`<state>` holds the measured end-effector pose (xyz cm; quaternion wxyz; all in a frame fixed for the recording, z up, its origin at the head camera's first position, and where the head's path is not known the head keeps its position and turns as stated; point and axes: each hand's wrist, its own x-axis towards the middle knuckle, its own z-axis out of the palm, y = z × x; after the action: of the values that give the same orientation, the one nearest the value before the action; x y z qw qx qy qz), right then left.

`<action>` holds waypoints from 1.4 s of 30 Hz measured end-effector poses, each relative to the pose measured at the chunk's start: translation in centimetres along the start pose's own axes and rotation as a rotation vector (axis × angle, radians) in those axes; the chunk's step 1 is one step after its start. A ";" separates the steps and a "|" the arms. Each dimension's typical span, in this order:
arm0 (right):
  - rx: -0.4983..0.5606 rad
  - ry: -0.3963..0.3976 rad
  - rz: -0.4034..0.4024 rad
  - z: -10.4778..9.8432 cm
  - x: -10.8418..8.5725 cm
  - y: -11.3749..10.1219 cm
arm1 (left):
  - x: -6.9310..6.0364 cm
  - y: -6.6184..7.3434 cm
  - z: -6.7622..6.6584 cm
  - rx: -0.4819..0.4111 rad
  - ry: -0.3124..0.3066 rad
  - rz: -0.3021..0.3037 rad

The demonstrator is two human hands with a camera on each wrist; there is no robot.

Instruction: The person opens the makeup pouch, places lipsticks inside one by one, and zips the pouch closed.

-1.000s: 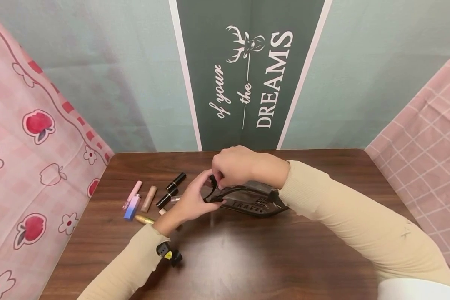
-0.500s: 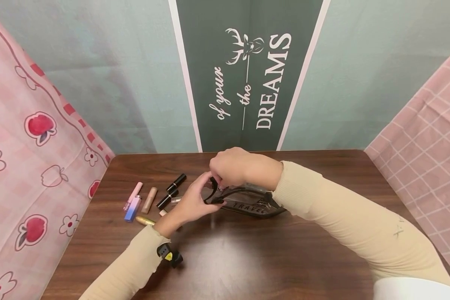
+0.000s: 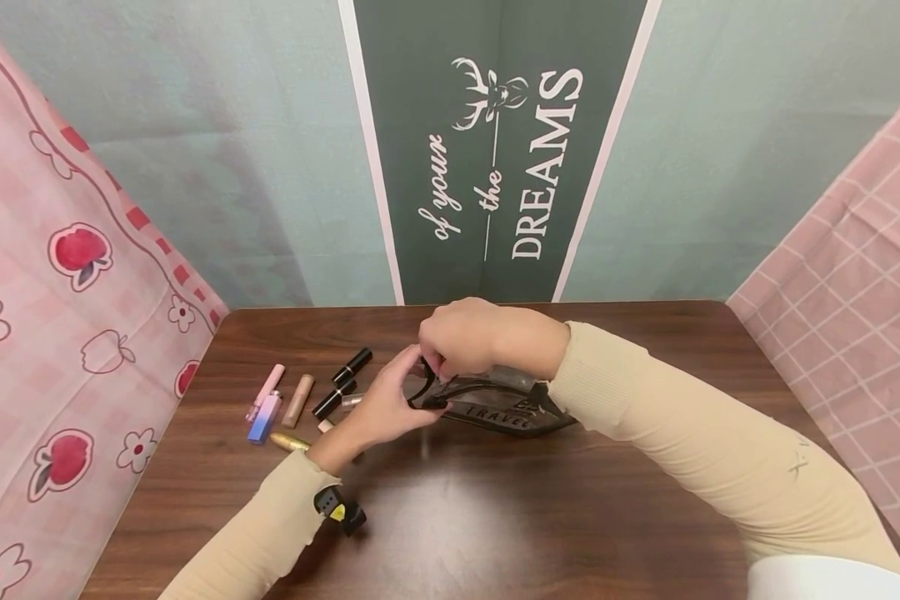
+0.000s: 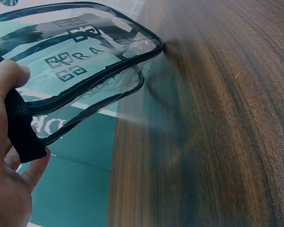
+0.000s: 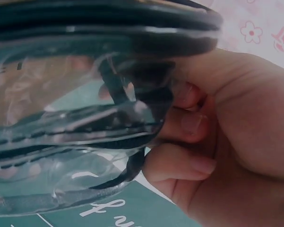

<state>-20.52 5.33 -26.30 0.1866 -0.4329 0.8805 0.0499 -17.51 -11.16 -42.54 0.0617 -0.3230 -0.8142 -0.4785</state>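
Observation:
A clear travel pouch (image 3: 495, 414) with black trim and dark lettering rests near the middle of the table. My left hand (image 3: 387, 402) grips its black left end; in the left wrist view the thumb (image 4: 12, 78) lies over the black band, with fingers beneath it. My right hand (image 3: 468, 333) reaches across the pouch and has its fingers curled at that same end. The right wrist view shows bent fingers (image 5: 184, 125) against the pouch's dark edge. Whatever lies between those fingertips is hidden.
Left of the pouch lie several cosmetic tubes: two black ones (image 3: 352, 364), a pink one (image 3: 272, 382), a blue-pink one (image 3: 266, 418), a brown one (image 3: 298, 401) and a gold one (image 3: 290, 441). Curtains stand around the wooden table (image 3: 495, 517).
My right hand and forearm have shifted slightly left along the pouch. The left hand keeps its grip in nearly the same place, and the tubes lie as before.

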 end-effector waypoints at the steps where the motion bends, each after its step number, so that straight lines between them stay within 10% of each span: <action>1: -0.001 0.002 -0.002 0.0 0.0 0.0 | 0.0 0.0 0.0 0.000 0.001 0.001; 17: -0.138 0.077 -0.065 1.1 0.5 -0.1 | -0.2 -0.2 0.2 -0.022 -0.011 -0.021; 42: -0.151 0.146 0.073 1.2 0.7 -0.2 | -0.3 -0.4 0.2 -0.029 -0.009 -0.059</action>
<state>-20.38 4.96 -27.64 0.0866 -0.4157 0.9007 0.0911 -17.48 -11.33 -43.08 0.0391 -0.3022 -0.8164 -0.4905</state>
